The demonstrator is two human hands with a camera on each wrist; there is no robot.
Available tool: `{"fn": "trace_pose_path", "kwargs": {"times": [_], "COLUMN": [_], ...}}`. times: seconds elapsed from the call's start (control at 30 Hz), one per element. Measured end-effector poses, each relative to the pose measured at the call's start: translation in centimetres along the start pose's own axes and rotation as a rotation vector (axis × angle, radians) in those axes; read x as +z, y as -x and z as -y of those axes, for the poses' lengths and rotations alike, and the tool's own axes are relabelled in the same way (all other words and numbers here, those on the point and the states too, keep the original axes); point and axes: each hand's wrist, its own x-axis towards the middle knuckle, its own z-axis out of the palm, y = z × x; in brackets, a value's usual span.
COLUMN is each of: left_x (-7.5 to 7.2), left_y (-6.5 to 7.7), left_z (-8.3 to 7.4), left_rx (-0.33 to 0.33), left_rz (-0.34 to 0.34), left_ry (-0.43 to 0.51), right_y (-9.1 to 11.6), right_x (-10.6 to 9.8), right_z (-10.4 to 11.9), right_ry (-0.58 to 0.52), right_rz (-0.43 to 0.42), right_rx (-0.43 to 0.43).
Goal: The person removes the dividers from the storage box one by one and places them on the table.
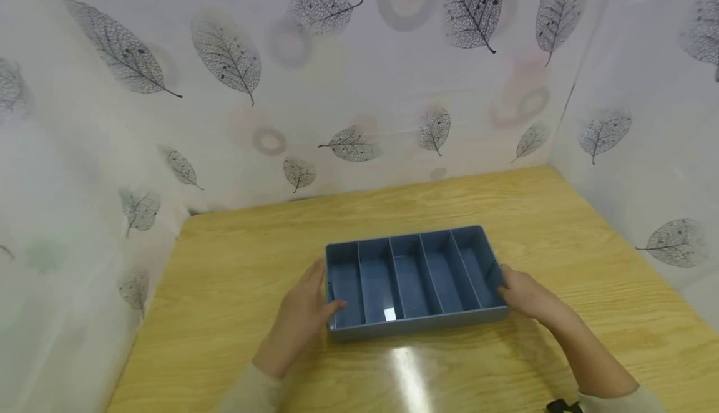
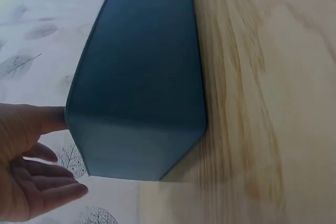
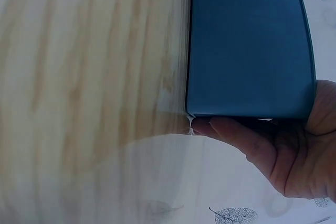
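Note:
A blue divided tray (image 1: 415, 324) sits on the table with several compartments side by side; no loose items show inside. At its left end is my left hand (image 1: 303, 307), thumb reaching over the rim near the front corner. The left wrist view shows that hand's (image 2: 26, 166) other fingers loosely bent and apart from the tray's end wall (image 2: 126, 150). My right hand (image 1: 528, 294) grips the opposite end. In the right wrist view, the right hand's (image 3: 286, 156) fingers lie along the end of the tray (image 3: 247, 45), with the thumb side at the rim.
Wood-grain table (image 1: 241, 257) surrounds the tray. A pale leaf-patterned sheet (image 1: 359, 95) stands along the back and both sides. Near the right sleeve lies a small black object (image 1: 563, 406) at the lower edge of view.

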Motion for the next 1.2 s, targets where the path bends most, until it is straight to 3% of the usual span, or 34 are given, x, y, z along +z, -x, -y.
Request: {"fn": "trace_pose_path", "kwargs": {"times": [0.2,0.33,0.53,0.63,0.73,0.97,1.07,1.2], "left_x": [-0.5,-0.8,-1.0,-0.8,-0.8,-0.8,-0.5,0.1], "left_y": [-1.7,-3.3,-5.6,-6.5,-7.2,-8.2,-8.4,-8.8], "left_z": [0.7,1.0,1.5,1.6,1.4,0.6,0.3,0.3], "left_rx": [0.324,0.567,0.964,1.101,1.182,1.288,1.329,1.382], "left_rz": [-0.082,-0.115,0.029,0.094,0.137,0.201,0.201,0.170], "left_ry": [-0.091,-0.091,-0.069,-0.087,-0.150,-0.393,-0.477,-0.510], "right_y": [-0.1,-0.1,0.1,0.2,0.3,0.2,0.3,0.3], "right_x": [-0.4,-0.5,-0.4,-0.3,-0.3,-0.2,-0.2,0.0], "right_z": [0.2,0.4,0.6,0.7,0.8,0.8,0.8,0.8], "right_ry": [0.005,-0.005,-0.090,-0.105,-0.106,-0.095,-0.097,-0.098], "right_rz": [0.020,0.025,0.037,0.033,0.033,0.027,0.027,0.018], "right_rx": [0.025,0.036,0.074,0.082,0.083,0.074,0.078,0.073]}}
